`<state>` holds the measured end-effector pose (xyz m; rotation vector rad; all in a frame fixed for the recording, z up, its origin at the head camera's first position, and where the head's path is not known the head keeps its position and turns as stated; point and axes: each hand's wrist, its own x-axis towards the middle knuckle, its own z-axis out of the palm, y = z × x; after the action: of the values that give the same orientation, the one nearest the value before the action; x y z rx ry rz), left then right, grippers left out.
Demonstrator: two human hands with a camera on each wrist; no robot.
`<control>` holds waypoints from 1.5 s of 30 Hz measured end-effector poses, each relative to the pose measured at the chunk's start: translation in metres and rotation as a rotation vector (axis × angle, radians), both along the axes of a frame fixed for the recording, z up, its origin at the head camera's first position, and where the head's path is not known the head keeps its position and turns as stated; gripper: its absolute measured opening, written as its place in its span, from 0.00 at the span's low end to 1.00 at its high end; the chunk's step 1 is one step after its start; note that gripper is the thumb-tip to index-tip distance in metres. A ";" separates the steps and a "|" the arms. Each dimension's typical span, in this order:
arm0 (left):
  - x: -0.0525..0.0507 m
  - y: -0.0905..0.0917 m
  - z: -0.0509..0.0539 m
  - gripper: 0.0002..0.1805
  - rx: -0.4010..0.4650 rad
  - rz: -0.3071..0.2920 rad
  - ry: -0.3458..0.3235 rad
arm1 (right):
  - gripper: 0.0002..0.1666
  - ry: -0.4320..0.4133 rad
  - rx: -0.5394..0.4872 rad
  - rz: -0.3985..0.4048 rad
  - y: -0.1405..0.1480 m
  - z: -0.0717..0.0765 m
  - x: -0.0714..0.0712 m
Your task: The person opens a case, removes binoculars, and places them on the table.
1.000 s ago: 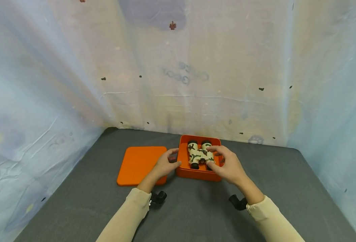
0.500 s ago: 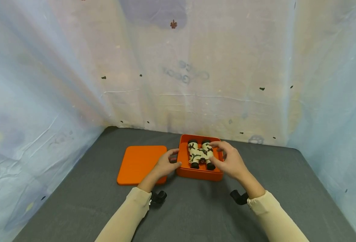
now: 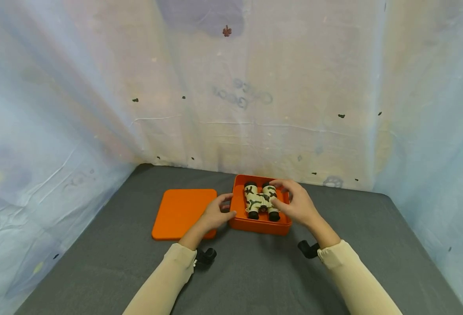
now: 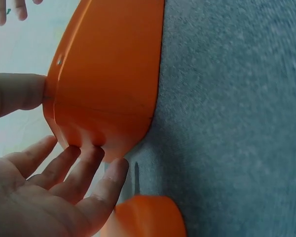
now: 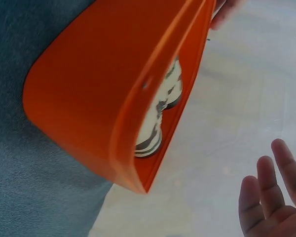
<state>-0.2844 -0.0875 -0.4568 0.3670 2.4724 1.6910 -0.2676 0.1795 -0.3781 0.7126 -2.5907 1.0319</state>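
Note:
Camouflage-patterned binoculars lie in an orange box, their dark ends toward the front and back. At the box's left side, my left hand touches the wall with its fingertips; its thumb reaches the front-left corner by the rim. Relaxed fingers and the thumb straddle that corner in the left wrist view. My right hand hovers over the box's right side, thumb near the right barrel, fingers above its far end. Spread fingers with nothing between them show in the right wrist view. Whether the right thumb touches the binoculars I cannot tell.
An orange lid lies flat on the grey table, left of the box and partly behind my left forearm. A patterned curtain hangs behind the table and along both sides.
My right hand drew slightly back from the binoculars, then its fingers reached toward their far end again. The left hand stays at the box; binoculars and lid have not visibly moved.

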 end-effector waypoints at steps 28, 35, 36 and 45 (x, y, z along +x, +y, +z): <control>0.001 0.003 -0.003 0.34 0.035 -0.028 -0.025 | 0.25 -0.154 0.066 -0.011 0.003 -0.037 -0.041; 0.003 0.003 -0.002 0.35 0.036 -0.040 -0.005 | 0.27 -0.160 0.104 -0.013 0.002 -0.045 -0.046; 0.003 0.003 -0.002 0.35 0.034 -0.041 -0.005 | 0.26 -0.159 0.105 -0.013 0.001 -0.046 -0.047; 0.003 0.003 -0.002 0.34 0.035 -0.043 -0.007 | 0.26 -0.146 0.143 -0.006 -0.001 -0.053 -0.054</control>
<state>-0.2812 -0.0849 -0.4589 0.4144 2.4150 1.7176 -0.3216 0.1784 -0.4312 0.6856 -2.8132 0.9357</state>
